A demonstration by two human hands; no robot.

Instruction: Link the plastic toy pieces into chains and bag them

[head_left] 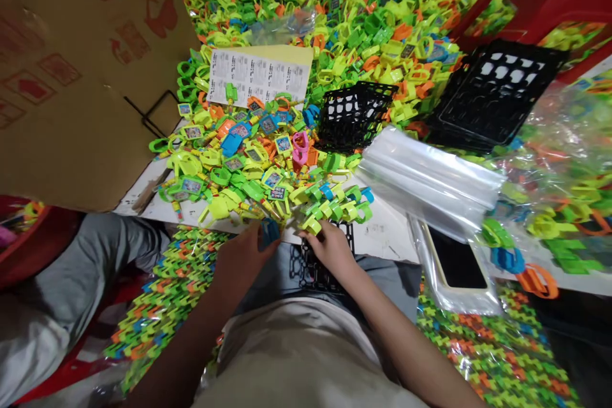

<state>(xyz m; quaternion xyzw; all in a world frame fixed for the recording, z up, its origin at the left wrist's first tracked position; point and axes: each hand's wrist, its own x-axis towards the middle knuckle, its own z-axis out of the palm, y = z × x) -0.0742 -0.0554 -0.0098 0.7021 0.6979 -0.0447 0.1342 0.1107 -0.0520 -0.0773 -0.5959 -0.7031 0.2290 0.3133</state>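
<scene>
My left hand [251, 247] is closed on a blue toy watch [270, 231] near the front edge of the white board [382, 233]. To its right, my right hand [329, 247] has its fingers pressed together at a yellow-green toy watch [312, 224], the nearest of several green, yellow and blue ones in rows. These rows sit on a black grid tray [315, 268] that lies partly over my lap and under my right hand. Loose toy watches [234, 162], mostly green and yellow, are heaped just beyond both hands.
A cardboard box [86, 76] stands at the left. Black grid trays [354, 115], a label sheet [261, 76] and clear plastic bags [430, 178] lie beyond. A bagged phone [456, 258] is at the right, below a red plastic chair [568, 6]. Another person's leg [95, 268] shows at left.
</scene>
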